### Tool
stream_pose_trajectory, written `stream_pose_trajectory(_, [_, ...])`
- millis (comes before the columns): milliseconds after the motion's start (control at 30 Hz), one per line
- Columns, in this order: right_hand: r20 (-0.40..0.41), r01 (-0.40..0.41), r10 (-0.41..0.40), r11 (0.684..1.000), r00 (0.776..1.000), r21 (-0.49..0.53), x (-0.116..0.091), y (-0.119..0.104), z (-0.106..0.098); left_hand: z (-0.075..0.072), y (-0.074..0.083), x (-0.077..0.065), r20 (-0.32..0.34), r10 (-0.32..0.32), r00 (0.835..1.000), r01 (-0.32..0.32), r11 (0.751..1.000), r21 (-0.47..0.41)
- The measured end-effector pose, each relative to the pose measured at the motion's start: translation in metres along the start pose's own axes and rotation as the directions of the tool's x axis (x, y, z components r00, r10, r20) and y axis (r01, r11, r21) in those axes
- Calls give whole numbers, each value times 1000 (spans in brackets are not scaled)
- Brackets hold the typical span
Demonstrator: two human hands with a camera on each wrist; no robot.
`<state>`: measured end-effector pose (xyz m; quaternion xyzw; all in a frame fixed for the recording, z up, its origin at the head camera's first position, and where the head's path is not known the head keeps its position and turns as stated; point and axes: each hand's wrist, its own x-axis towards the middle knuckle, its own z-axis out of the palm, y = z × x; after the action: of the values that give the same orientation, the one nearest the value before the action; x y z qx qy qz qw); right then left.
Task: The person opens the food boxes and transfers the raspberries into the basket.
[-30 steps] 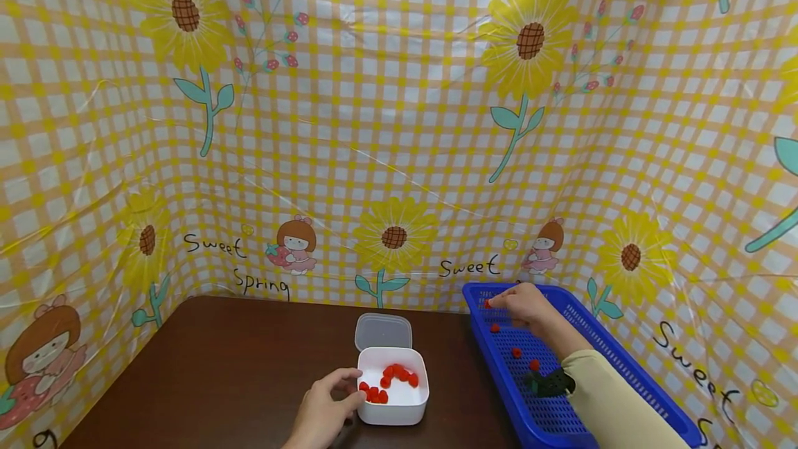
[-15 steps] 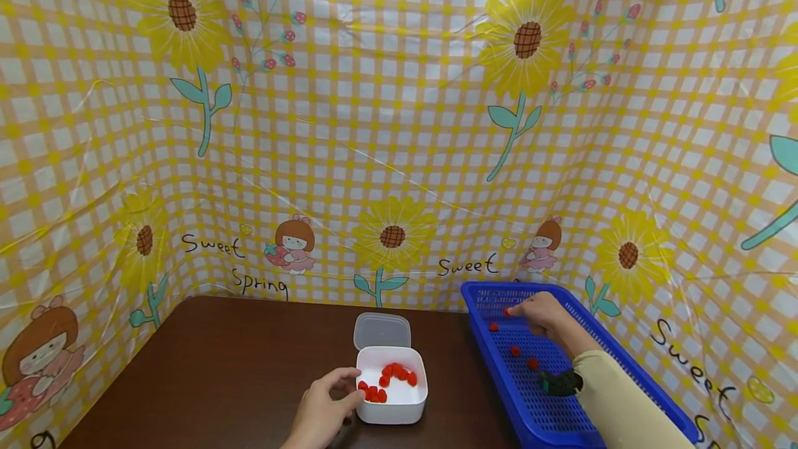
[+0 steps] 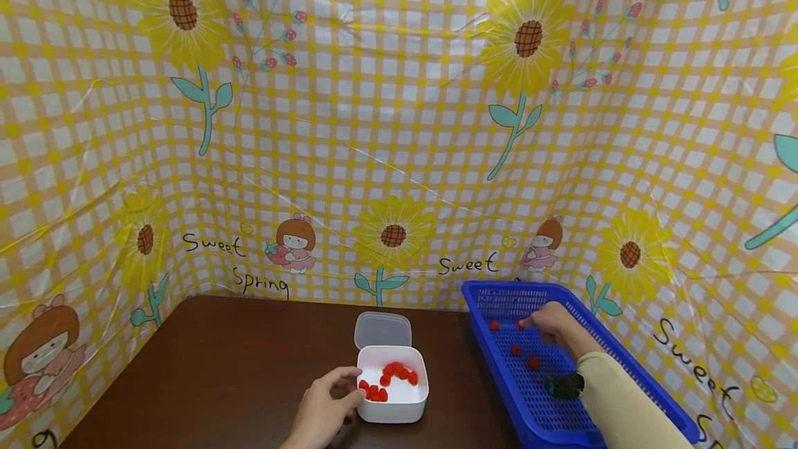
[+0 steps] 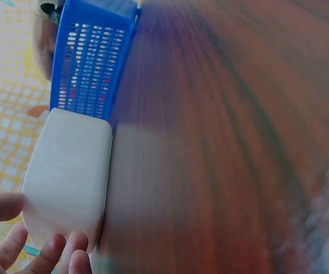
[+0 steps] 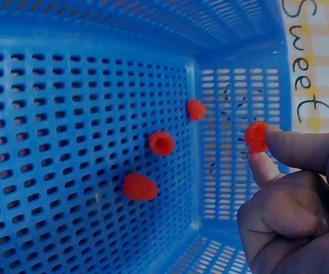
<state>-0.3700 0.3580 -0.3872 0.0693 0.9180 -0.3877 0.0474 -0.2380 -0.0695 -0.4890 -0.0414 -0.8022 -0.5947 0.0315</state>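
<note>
My right hand (image 3: 555, 328) is over the blue basket (image 3: 508, 404), pinching a raspberry (image 5: 256, 137) between thumb and index fingertip. Below it, three more red raspberries lie on the basket floor: one near the end wall (image 5: 196, 109), one with its hollow end showing (image 5: 162, 144), one on its side (image 5: 140, 187). My left hand (image 3: 324, 407) rests its fingertips and thumb against the left side of a white square box (image 3: 399, 413), fingers loosely bent. Inside the box are several raspberries (image 3: 399, 371) in two groups.
Behind the box lies a translucent lid (image 3: 383, 331) on the dark brown table (image 3: 249, 366). A checked flower-print cloth (image 3: 399, 123) hangs round the back and sides. The basket's perforated walls rise round the right hand. A dark band (image 3: 564, 385) sits at the right wrist.
My right hand, holding the raspberry, has moved right and toward me from the basket's far left corner. The left hand and the box stay in place.
</note>
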Motion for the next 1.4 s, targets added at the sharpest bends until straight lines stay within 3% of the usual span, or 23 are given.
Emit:
stream_pose_trajectory(500, [20,-84,85,996,996,-31,8,29,-5,1,-1,2,-8,-8,1000,8,1000,-17])
stream_pose_trajectory(900, [-9,-83,83,995,997,-51,10,29,-8,2,-3,3,5,-48,999,48,999,-5])
stream_pose_trajectory(1133, [-11,-82,81,994,997,-68,8,31,-9,2,-2,2,4,-35,999,35,999,-30])
stream_pose_trajectory(1400, [-2,-10,10,996,1000,-84,-2,10,-7,1,-2,3,5,-37,999,37,999,-38])
